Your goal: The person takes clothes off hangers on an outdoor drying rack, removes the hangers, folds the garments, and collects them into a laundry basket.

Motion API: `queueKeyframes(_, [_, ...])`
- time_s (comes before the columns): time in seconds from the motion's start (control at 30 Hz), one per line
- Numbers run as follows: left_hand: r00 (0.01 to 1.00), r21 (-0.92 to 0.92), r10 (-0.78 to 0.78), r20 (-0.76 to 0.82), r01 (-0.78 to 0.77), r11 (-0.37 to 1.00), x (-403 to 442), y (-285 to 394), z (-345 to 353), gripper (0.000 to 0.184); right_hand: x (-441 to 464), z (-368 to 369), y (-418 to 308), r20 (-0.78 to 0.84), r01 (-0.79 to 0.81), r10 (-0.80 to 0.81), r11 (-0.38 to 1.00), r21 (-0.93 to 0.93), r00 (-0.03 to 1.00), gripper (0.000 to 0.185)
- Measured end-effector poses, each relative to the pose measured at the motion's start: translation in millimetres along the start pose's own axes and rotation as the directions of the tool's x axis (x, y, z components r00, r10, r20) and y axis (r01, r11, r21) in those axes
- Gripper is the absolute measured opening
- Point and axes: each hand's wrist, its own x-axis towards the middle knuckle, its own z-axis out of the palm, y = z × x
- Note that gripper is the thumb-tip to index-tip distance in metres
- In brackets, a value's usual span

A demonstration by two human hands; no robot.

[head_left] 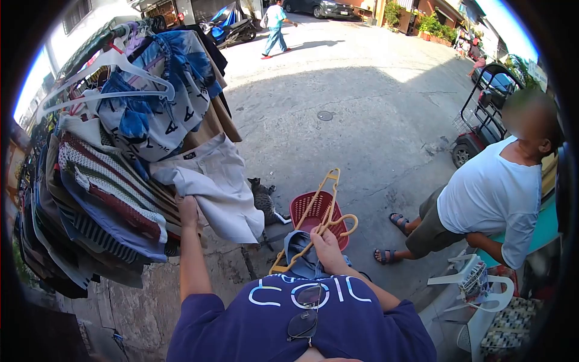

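My left hand (pixel 187 211) is closed on the edge of light-coloured shorts (pixel 214 184), which spread out beside the clothes on the rack. My right hand (pixel 327 248) grips a yellow hanger (pixel 329 214) near its hook, in front of my chest. Blue-grey cloth (pixel 298 247) hangs at that hanger, partly hidden by the hand. Just beyond it stands a red basket (pixel 303 208) on the ground. A white hanger (pixel 111 95) is at the top of the rack, over blue and white printed clothes (pixel 151 123).
A packed clothes rack (pixel 102 199) fills the left. A cat (pixel 263 202) lies beside the basket. At right a person (pixel 488 187) in a white shirt stands near a white plastic chair (pixel 470 280). Another person (pixel 275 27) walks far off; a tricycle (pixel 482 120) is parked behind.
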Motion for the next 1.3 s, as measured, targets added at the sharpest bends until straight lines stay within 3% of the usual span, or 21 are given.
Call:
queueKeyframes(0.07, [0.996,-0.226,-0.043,0.082,0.061,0.972,19,30,5,0.026,-1,5,-1,0.015,-0.016,0.016,1.0,0.015,1.0,0.003])
queueKeyframes(0.13, [0.954,-0.442,-0.09,0.286,0.215,0.871,20,60,20,0.026,-2,4,-3,-0.032,0.0,0.001,1.0,0.031,1.0,0.003])
queueKeyframes(0.27, [0.741,-0.602,-0.026,0.671,0.564,0.565,-28,104,67,0.027,7,-3,-1,-0.178,0.149,-0.128,0.983,0.11,0.976,0.01])
queueKeyframes(0.33, [0.611,-0.585,0.06,0.789,0.72,0.374,-60,122,86,0.027,9,-7,-1,-0.208,0.195,-0.164,0.971,0.139,0.964,0.014])
queueKeyframes(0.47, [0.394,-0.418,0.24,0.887,0.907,0.057,-111,145,104,0.028,12,-21,4,-0.162,0.134,-0.111,0.981,0.138,0.98,0.02])
queueKeyframes(0.57, [0.268,-0.264,0.323,0.908,0.963,-0.059,-126,158,117,0.028,6,-29,-11,-0.074,0.034,-0.018,0.975,0.22,0.997,0.031])
queueKeyframes(0.7, [-0.018,0.014,0.316,0.948,1.0,0.016,-134,167,140,0.028,-10,-44,-20,0.092,-0.092,0.064,0.936,0.339,0.994,0.03])
queueKeyframes(0.8, [-0.366,0.33,0.197,0.909,0.924,0.195,-137,165,159,0.029,-22,-44,-9,0.115,-0.101,0.052,0.877,0.47,0.992,0.03])
queueKeyframes(0.83, [-0.495,0.454,0.144,0.857,0.857,0.242,-133,162,165,0.039,-18,-38,-2,0.09,-0.089,0.05,0.857,0.508,0.995,0.029])
queueKeyframes(0.87, [-0.538,0.47,0.042,0.842,0.769,0.434,-133,159,167,0.045,-13,-35,3,0.055,-0.065,0.043,0.842,0.535,0.998,0.029])
queueKeyframes(0.93, [-0.558,0.472,-0.164,0.814,0.47,0.746,-135,153,171,0.06,-4,-32,12,-0.005,-0.032,0.044,0.801,0.598,0.999,0.029])
queueKeyframes(0.97, [-0.555,0.379,-0.067,0.829,0.471,0.797,-132,142,170,0.067,0,-32,15,-0.037,-0.012,0.044,0.782,0.623,0.998,0.029])
queueKeyframes(1.07, [-0.458,0.126,0.014,0.889,0.275,0.953,-125,172,169,0.051,0,-35,20,-0.078,0.012,0.055,0.732,0.681,0.995,0.029])
queueKeyframes(1.1, [-0.364,-0.02,0.05,0.93,0.086,0.996,-121,169,168,0.039,-1,-35,22,-0.087,0.018,0.059,0.72,0.694,0.995,0.029])
queueKeyframes(1.2, [0.111,-0.035,0.093,0.99,-0.436,0.899,-120,189,168,0.032,-4,-37,26,-0.116,0.035,0.074,0.679,0.734,0.99,0.029])
queueKeyframes(1.23, [0.242,0.161,-0.128,0.962,-0.12,0.98,-131,197,166,0.035,-5,-37,27,-0.119,0.034,0.083,0.663,0.748,0.989,0.029])
queueKeyframes(1.3, [-0.044,0.087,-0.088,0.995,-0.024,0.996,-150,206,163,0.044,-7,-38,30,-0.141,0.049,0.092,0.644,0.764,0.986,0.029])
